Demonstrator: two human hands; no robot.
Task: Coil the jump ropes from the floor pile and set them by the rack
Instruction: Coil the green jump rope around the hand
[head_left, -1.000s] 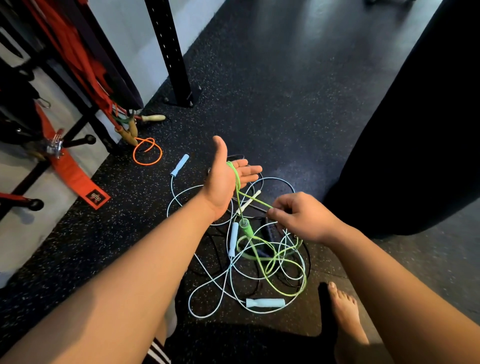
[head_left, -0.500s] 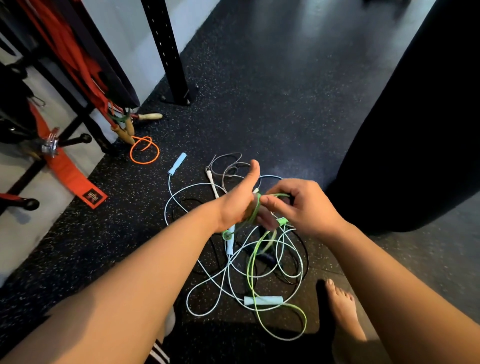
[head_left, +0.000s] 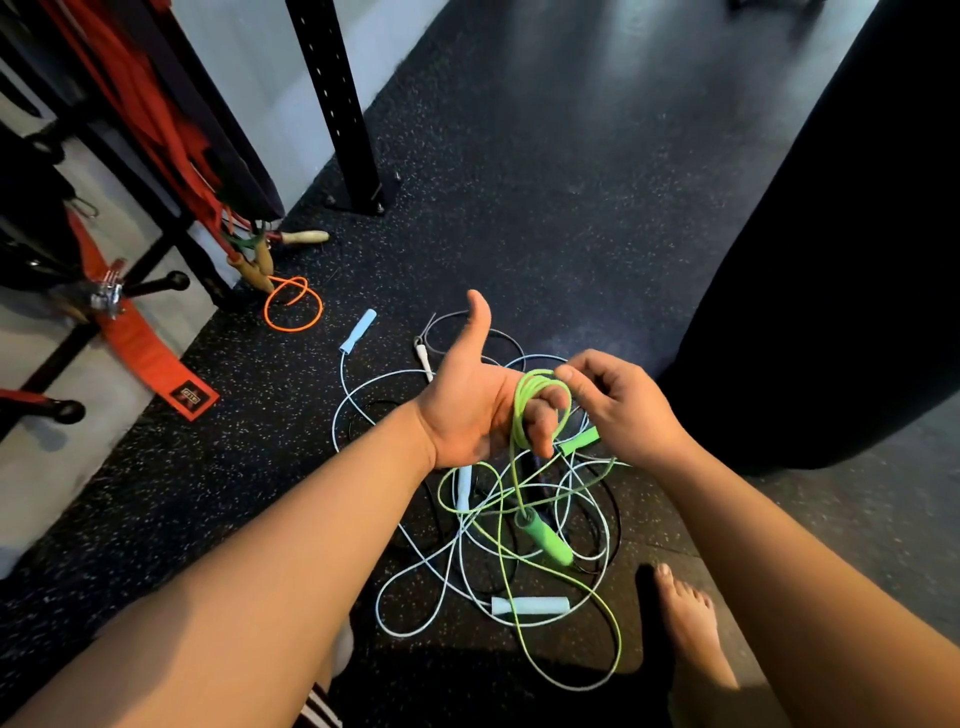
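A tangled pile of jump ropes (head_left: 467, 525) lies on the black speckled floor. The green rope (head_left: 519, 415) is looped round the curled fingers of my left hand (head_left: 472, 405), whose palm faces up with the thumb raised. My right hand (head_left: 618, 405) pinches the green cord near the top of the loop. One green handle (head_left: 545, 538) hangs below my left hand; the other green handle (head_left: 579, 441) shows under my right hand. A light blue rope with handles (head_left: 530, 605) and a black cord stay in the pile.
A black rack post (head_left: 343, 104) stands at the back, with red straps (head_left: 156, 135) and wooden-handled ropes (head_left: 260, 260) at its left. An orange rope loop (head_left: 293, 309) lies by them. A large black punching bag (head_left: 831, 260) fills the right. My bare foot (head_left: 691, 623) is near the pile.
My left hand turned palm up and lifted with the green loops on its fingers. My right hand carried the cord over the fingers, and a green handle now dangles lower.
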